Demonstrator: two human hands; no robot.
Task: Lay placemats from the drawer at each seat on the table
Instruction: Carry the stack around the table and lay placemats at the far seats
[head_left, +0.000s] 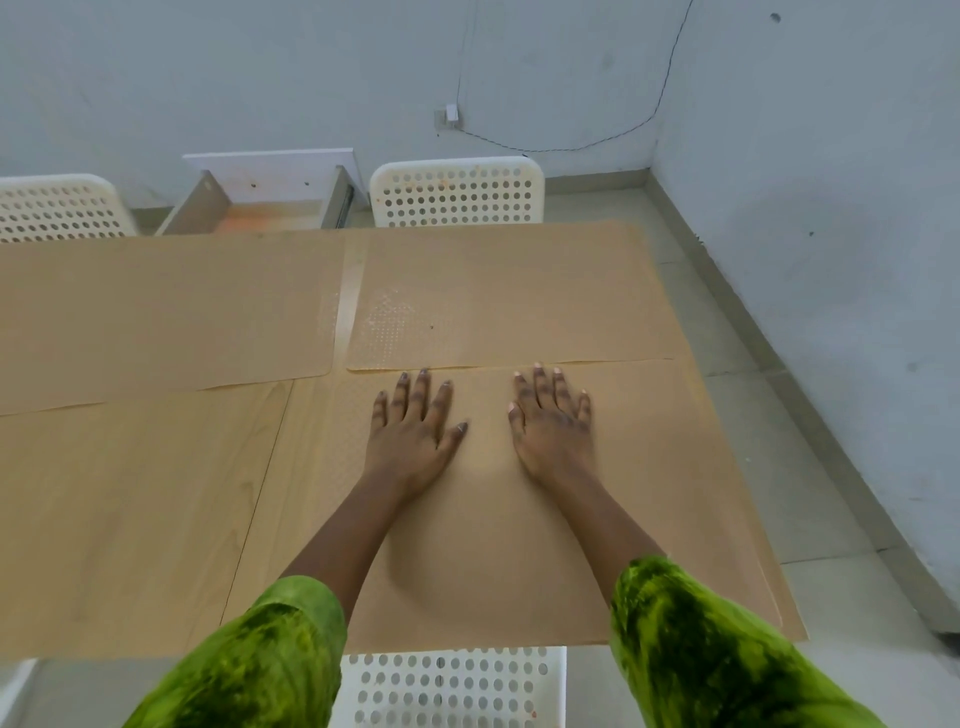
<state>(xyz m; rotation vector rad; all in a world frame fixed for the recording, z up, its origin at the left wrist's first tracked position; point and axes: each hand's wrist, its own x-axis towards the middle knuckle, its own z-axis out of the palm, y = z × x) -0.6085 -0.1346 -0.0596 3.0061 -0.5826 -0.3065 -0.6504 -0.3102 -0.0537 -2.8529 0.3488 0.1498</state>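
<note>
Three tan placemats lie on the wooden table (130, 509). The near right placemat (675, 493) is under both my hands. My left hand (415, 426) presses flat on it with fingers spread. My right hand (553, 415) lies flat beside it, fingers straight, about a hand's width away. The far right placemat (509, 296) touches the near one's far edge. The far left placemat (156, 312) covers the far left seat. An open drawer (260, 202) stands beyond the table's far edge, its inside looks bare.
White perforated chairs stand at the far right (457, 192), far left (57, 208) and just under me at the near edge (452, 686). A grey wall and tiled floor run along the right side. A thin cable hangs on the back wall.
</note>
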